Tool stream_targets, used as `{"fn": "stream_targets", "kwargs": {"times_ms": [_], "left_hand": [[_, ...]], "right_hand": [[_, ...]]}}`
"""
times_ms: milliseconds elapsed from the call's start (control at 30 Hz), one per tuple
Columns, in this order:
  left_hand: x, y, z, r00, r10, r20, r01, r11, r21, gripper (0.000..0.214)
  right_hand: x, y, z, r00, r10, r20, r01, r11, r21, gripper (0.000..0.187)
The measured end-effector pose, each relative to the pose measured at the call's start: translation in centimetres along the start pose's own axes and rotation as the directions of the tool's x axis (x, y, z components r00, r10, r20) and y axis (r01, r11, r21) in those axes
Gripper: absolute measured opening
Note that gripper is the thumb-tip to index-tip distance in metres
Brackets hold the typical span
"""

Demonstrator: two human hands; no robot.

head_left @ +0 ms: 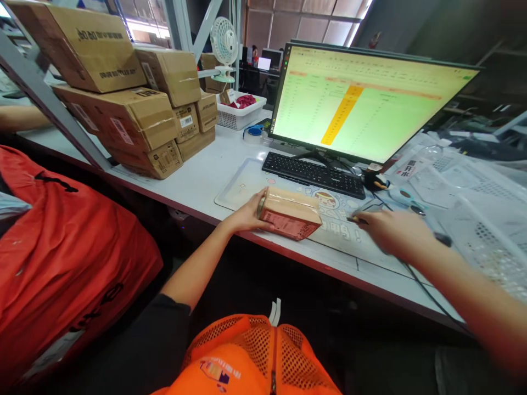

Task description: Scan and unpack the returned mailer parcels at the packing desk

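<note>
My left hand (248, 214) grips the left end of a small taped cardboard parcel (291, 213) that lies on the printed desk mat (247, 184) near the table's front edge. My right hand (394, 231) is blurred, hovering over the mat to the right of the parcel, with a thin dark pen-like thing (356, 220) at its fingertips. Behind both hands are a black keyboard (313, 173) and a monitor (362, 101) showing a green and yellow spreadsheet.
Stacked cardboard boxes (135, 115) fill the table's left side. A white basket with red contents (241, 109) and a small fan (224, 44) stand at the back. Clear plastic bags (465, 186) lie at the right. A large red sack (61, 258) sits below left. A cable (420, 285) crosses the front edge.
</note>
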State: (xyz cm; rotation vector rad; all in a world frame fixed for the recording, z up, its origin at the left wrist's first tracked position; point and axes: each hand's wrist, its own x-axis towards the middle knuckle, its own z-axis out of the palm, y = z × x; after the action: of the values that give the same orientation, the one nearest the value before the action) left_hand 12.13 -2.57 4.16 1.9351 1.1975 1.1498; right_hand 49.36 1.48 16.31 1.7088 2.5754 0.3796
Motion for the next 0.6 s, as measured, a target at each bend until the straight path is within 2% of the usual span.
{"fn": "stream_targets", "kwargs": {"times_ms": [67, 100, 133, 233, 333, 400, 433, 500, 567, 600], "left_hand": [[-0.6, 2.0, 0.9, 0.978, 0.131, -0.163, -0.093, 0.97, 0.223, 0.118], [-0.8, 3.1, 1.7, 0.952, 0.213, -0.22, -0.131, 0.932, 0.338, 0.106], [-1.0, 4.2, 2.6, 0.924, 0.293, -0.248, -0.161, 0.882, 0.442, 0.091], [-0.8, 5.8, 5.3, 0.861, 0.451, -0.235, -0.208, 0.733, 0.648, 0.054], [-0.2, 5.1, 6.9, 0.769, 0.581, -0.266, -0.248, 0.655, 0.714, 0.042], [0.0, 4.4, 7.2, 0.702, 0.642, -0.308, -0.274, 0.642, 0.716, 0.039], [0.0, 4.2, 7.1, 0.684, 0.655, -0.321, -0.281, 0.643, 0.712, 0.038], [0.0, 4.0, 6.9, 0.681, 0.656, -0.327, -0.288, 0.649, 0.704, 0.035], [0.0, 4.1, 6.7, 0.697, 0.642, -0.319, -0.281, 0.654, 0.702, 0.034], [0.0, 4.2, 6.7, 0.705, 0.634, -0.317, -0.276, 0.657, 0.702, 0.033]], "right_hand": [[-0.8, 0.1, 2.0, 0.993, 0.076, 0.085, -0.071, 0.995, -0.064, 0.027], [-1.1, -0.4, 3.1, 0.988, 0.106, 0.11, -0.096, 0.991, -0.099, 0.034], [-1.2, -1.2, 4.2, 0.988, 0.132, 0.081, -0.124, 0.987, -0.101, 0.039], [-1.0, -3.6, 7.3, 0.985, 0.171, -0.015, -0.171, 0.984, -0.058, 0.047], [-0.1, -4.8, 8.9, 0.988, 0.14, -0.071, -0.133, 0.987, 0.092, 0.045], [0.9, -5.2, 8.3, 0.979, 0.095, -0.178, -0.038, 0.952, 0.303, 0.042], [1.4, -5.4, 7.6, 0.967, 0.071, -0.246, 0.039, 0.907, 0.418, 0.042], [2.5, -6.1, 5.7, 0.936, -0.011, -0.351, 0.225, 0.786, 0.576, 0.043], [3.6, -7.2, 3.8, 0.914, -0.142, -0.379, 0.363, 0.701, 0.614, 0.045], [4.2, -7.7, 3.1, 0.907, -0.203, -0.37, 0.4, 0.69, 0.603, 0.045]]}}
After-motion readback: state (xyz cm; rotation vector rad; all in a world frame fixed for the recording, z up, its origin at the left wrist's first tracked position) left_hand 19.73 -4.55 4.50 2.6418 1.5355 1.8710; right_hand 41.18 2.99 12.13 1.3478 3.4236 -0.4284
